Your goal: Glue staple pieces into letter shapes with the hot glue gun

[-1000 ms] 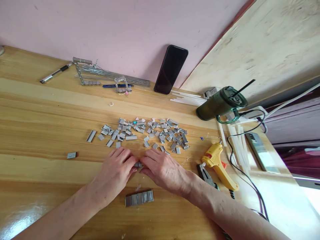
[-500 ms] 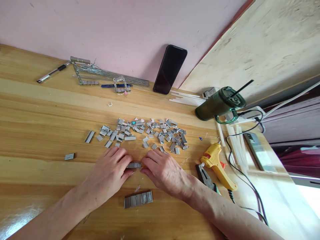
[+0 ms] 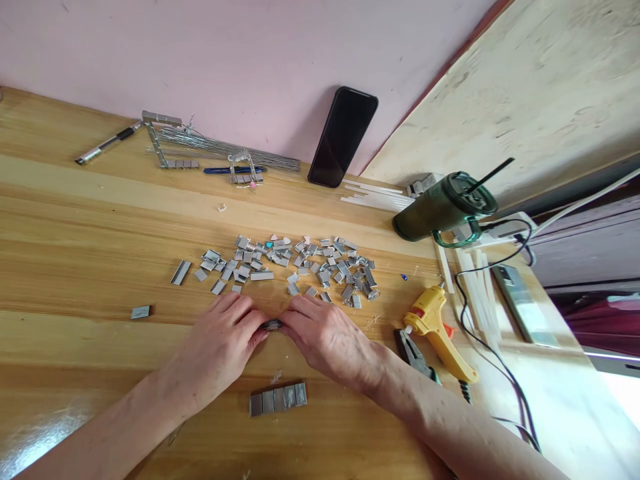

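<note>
Near the centre of the frame, the person's left hand (image 3: pixel 227 331) and right hand (image 3: pixel 320 328) pinch a small, narrow strip of grey metal (image 3: pixel 273 325) in their fingertips, one at each side; its long axis runs roughly left to right across the frame, its ends hidden by the fingers. At lower centre, a flat bar of grey metal segments (image 3: pixel 278 399) lies on the glossy yellow-brown wooden table (image 3: pixel 90 253), also lengthwise left to right, its right end a little higher in the frame. Above the hands spreads a scatter of small grey metal pieces (image 3: pixel 262 275), and at right a yellow plastic glue gun (image 3: pixel 429 319) lies beside metal pliers (image 3: pixel 413 353)
</note>
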`<control>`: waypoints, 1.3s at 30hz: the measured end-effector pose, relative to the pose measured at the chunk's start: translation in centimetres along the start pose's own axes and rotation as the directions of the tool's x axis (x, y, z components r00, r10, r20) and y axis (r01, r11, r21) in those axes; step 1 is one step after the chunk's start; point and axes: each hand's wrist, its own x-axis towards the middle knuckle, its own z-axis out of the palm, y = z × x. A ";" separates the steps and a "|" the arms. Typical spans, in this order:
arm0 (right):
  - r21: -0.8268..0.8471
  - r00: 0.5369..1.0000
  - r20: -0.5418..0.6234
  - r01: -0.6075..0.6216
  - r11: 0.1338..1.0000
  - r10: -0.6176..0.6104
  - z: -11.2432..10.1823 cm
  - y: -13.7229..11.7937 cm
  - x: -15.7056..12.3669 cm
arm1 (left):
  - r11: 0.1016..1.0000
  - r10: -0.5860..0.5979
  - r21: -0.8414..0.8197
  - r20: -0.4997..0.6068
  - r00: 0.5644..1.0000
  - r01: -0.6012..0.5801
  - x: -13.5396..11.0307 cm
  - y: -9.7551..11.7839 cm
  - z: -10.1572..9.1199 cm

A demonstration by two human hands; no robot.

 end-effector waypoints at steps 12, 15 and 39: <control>0.178 0.994 0.037 -0.110 0.978 0.105 -1.0 0.0 0.6 | 0.980 -0.130 -0.153 -0.018 0.991 0.126 -0.1 -0.2 -0.4; 0.226 0.996 0.005 -0.093 0.970 0.094 -1.2 -0.1 0.4 | 0.965 -0.172 -0.204 -0.009 0.985 0.167 0.1 -0.1 -0.7; 0.136 0.989 -0.151 0.027 0.990 -0.006 -1.9 -0.1 -0.2 | 0.999 -0.010 -0.037 -0.135 0.991 0.005 0.1 0.1 -1.2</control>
